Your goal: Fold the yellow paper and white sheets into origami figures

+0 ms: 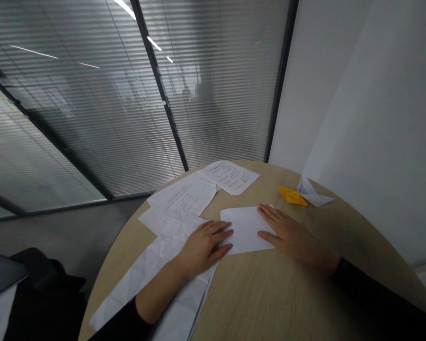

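Note:
A white sheet of paper (246,230) lies flat on the wooden table, its upper edge a little uneven. My left hand (208,244) rests with fingers spread at the sheet's left edge, fingertips touching it. On the sheet's right side lies my right hand (284,232), palm down and fingers stretched out, covering that edge. Beneath my left hand and forearm is a large creased white paper (156,258). Neither hand grips anything.
Printed sheets (230,176) lie at the table's (255,303) far side, overlapping other papers (188,194). A yellow folded paper piece (293,196) and a white folded paper figure (314,194) sit at the right. Glass panels with blinds (227,94) stand behind; a black chair (46,293) is lower left.

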`<move>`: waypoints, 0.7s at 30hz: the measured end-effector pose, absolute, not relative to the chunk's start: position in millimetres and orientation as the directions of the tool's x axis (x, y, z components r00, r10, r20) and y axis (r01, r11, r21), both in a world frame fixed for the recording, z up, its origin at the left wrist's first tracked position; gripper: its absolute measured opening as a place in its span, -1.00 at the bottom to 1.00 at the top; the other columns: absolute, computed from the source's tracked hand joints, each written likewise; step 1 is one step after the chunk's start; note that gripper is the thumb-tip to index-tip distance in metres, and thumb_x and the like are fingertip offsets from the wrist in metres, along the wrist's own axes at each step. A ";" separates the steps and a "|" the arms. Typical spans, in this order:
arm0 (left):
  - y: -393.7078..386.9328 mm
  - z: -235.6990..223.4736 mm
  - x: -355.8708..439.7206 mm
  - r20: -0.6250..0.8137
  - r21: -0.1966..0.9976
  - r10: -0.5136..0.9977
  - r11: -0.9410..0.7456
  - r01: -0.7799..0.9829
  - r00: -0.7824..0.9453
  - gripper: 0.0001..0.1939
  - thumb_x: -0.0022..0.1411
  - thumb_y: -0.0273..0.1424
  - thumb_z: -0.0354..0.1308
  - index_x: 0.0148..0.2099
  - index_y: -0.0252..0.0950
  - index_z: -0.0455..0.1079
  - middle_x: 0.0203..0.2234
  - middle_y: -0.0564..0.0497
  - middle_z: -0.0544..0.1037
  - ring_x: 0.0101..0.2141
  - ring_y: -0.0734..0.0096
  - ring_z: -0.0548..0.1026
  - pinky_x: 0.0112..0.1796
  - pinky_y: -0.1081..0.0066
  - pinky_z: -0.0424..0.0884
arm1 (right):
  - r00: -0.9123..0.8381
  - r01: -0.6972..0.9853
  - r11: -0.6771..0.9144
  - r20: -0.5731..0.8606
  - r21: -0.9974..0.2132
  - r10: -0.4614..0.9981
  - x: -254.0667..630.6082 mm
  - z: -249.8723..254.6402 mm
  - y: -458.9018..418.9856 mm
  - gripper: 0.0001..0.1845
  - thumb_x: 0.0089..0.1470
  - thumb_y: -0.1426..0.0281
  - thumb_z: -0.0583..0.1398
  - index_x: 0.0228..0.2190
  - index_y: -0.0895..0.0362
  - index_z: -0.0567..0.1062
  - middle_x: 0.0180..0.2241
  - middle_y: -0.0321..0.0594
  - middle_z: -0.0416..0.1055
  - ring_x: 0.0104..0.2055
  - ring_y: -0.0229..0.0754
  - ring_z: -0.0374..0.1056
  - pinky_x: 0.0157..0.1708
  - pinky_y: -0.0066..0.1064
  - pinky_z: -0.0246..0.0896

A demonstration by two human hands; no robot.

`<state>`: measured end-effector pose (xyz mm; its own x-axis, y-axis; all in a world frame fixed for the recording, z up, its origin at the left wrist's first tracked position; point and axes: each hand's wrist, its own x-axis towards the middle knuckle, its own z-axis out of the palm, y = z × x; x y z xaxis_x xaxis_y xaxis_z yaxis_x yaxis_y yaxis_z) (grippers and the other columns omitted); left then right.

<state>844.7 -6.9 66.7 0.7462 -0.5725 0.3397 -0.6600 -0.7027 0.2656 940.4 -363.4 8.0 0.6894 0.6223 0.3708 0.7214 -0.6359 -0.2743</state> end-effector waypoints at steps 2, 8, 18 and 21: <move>-6.8 67.3 844.5 0.326 0.262 -0.574 -0.708 -0.655 0.751 -0.60 0.71 -0.17 0.24 0.44 -0.12 0.56 0.45 -0.17 0.60 0.38 -0.06 0.62 0.41 -0.26 0.53 | 0.705 0.704 -0.653 0.392 -0.281 0.591 949.0 4.9 -374.5 -0.15 0.54 0.06 0.27 0.68 -0.10 0.20 0.63 -0.04 0.30 0.63 0.30 0.28 0.60 0.29 0.28; -4.9 69.9 841.9 0.291 0.261 -0.586 -0.712 -0.652 0.756 -0.43 0.60 -0.02 0.37 0.48 -0.14 0.51 0.48 -0.23 0.56 0.41 -0.16 0.59 0.43 -0.34 0.48 | 0.703 0.700 -0.662 0.420 -0.268 0.574 947.0 2.8 -378.2 -0.17 0.55 0.06 0.25 0.67 -0.11 0.22 0.62 -0.06 0.32 0.63 0.30 0.30 0.61 0.29 0.27; -6.7 74.7 840.1 0.366 0.237 -0.599 -0.680 -0.694 0.712 -0.57 0.58 -0.09 0.39 0.33 -0.16 0.60 0.30 -0.16 0.72 0.24 -0.05 0.72 0.34 -0.16 0.57 | 0.696 0.705 -0.664 0.427 -0.251 0.577 940.4 16.9 -375.9 -0.23 0.56 0.09 0.23 0.63 -0.05 0.28 0.54 0.05 0.44 0.57 0.31 0.37 0.55 0.31 0.32; -7.2 76.2 839.8 0.394 0.245 -0.605 -0.656 -0.714 0.692 -0.65 0.59 -0.11 0.38 0.25 -0.16 0.63 0.21 -0.11 0.77 0.15 0.00 0.76 0.27 -0.13 0.60 | 0.701 0.696 -0.674 0.435 -0.246 0.565 941.4 22.3 -374.3 -0.37 0.52 0.13 0.26 0.50 -0.06 0.46 0.42 0.04 0.55 0.45 0.33 0.49 0.47 0.32 0.39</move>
